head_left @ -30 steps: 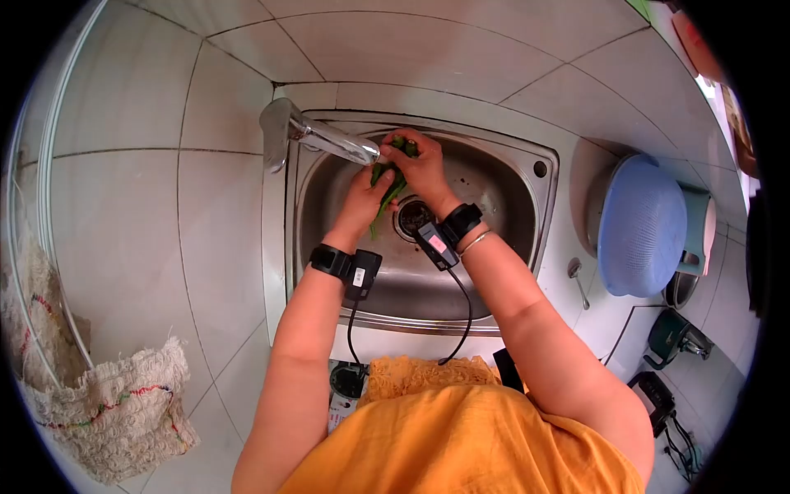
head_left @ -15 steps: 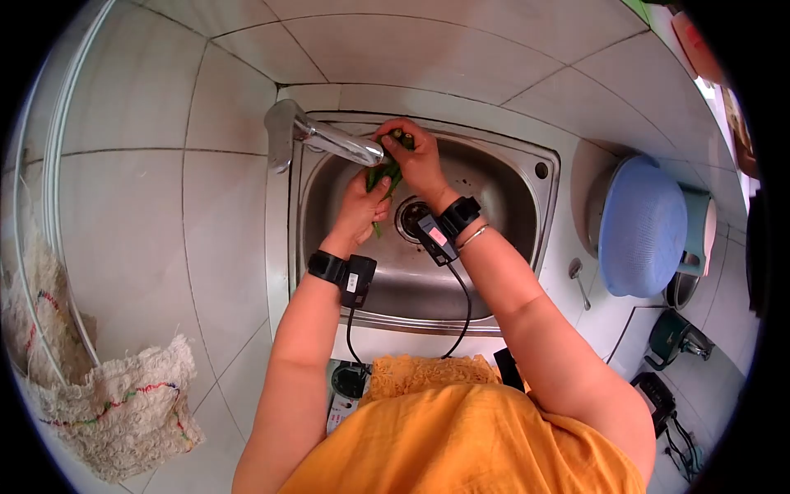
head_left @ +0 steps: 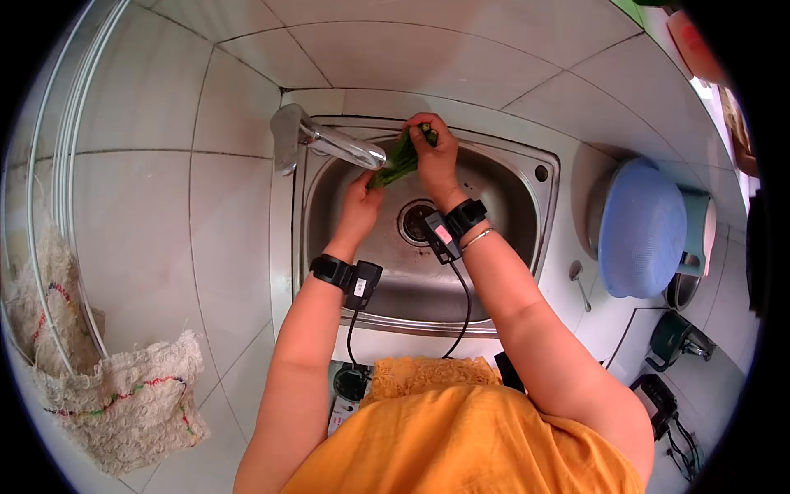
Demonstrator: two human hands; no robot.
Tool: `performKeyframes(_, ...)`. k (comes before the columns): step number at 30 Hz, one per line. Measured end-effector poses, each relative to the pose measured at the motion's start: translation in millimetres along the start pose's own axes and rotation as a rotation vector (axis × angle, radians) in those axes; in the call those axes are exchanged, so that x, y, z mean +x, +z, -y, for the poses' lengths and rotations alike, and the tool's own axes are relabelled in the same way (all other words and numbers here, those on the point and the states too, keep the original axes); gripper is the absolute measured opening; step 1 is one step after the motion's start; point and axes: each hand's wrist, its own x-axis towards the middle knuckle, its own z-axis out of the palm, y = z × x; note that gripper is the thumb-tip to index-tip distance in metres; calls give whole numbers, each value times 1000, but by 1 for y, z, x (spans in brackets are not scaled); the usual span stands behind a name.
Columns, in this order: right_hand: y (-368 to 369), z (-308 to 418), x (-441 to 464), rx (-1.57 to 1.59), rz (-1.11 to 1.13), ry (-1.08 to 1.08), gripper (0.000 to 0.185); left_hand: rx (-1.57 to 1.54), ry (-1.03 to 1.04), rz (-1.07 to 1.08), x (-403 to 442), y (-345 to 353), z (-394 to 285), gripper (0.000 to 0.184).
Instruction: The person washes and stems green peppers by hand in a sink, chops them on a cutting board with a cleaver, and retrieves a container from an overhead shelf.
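Over the steel sink [head_left: 502, 272], a bunch of long green vegetables [head_left: 400, 158] lies slantwise under the faucet spout; their exact kind is hard to make out. My right hand [head_left: 436, 156] is closed around the upper end, where round stem ends poke out by the thumb. Lower on the left, my left hand [head_left: 362, 202] grips the other end, its fingers partly hidden behind the greens. The chrome faucet [head_left: 341, 146] reaches in from the left, its tip almost against the bunch. Below the hands sits the dark drain [head_left: 414, 221].
Right of the sink, a blue plastic basket [head_left: 642, 230] leans by the wall, with a spoon [head_left: 580, 284] on the counter near it. A dark green appliance [head_left: 679, 342] stands farther right. At left hangs a cream textured cloth [head_left: 132, 403] near white rods.
Both hands have shifted to the right, the right one more, and they are farther apart. The green bunch now stretches between them at a flatter slant, with more of it showing.
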Motion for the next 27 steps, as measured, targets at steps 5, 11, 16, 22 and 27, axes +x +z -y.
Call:
performKeyframes(5,-10,1,2,-63,125,22,7,391,-197,228,-4,-14,-18,37)
performKeyframes(11,-8,7,-3,-90,560,117,11,-87,-83,270,2,-17,-15,60)
performKeyframes(16,-8,5,-2,-161,606,146,22,883,33,6,9,-5,-3,61)
performKeyframes(22,-9,1,-1,-140,580,169,22,1012,98,-137,-8,8,-15,47)
performKeyframes(27,-11,0,-2,-253,578,73,22,666,132,-160,-1,9,-15,38)
